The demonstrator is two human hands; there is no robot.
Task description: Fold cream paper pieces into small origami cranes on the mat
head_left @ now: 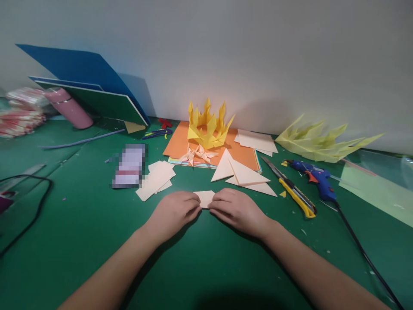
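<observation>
My left hand (174, 211) and my right hand (234, 209) rest on the green table (80, 224), knuckles up, fingers curled and pressed down on a small piece of cream paper (205, 198) between them. Only the middle of that paper shows; its ends lie under my fingers. Just behind it lie folded cream paper triangles (243, 174), and to the left a loose pile of cream paper pieces (156, 178).
A yellow folded-paper crown (209, 125) stands on orange sheets (180, 142) at the wall. A yellow utility knife (295, 191) and a blue glue gun (318, 178) with its black cord lie to the right. Pale yellow paper spikes (322, 140), blue and green boards (93, 86), a pink cylinder (69, 107).
</observation>
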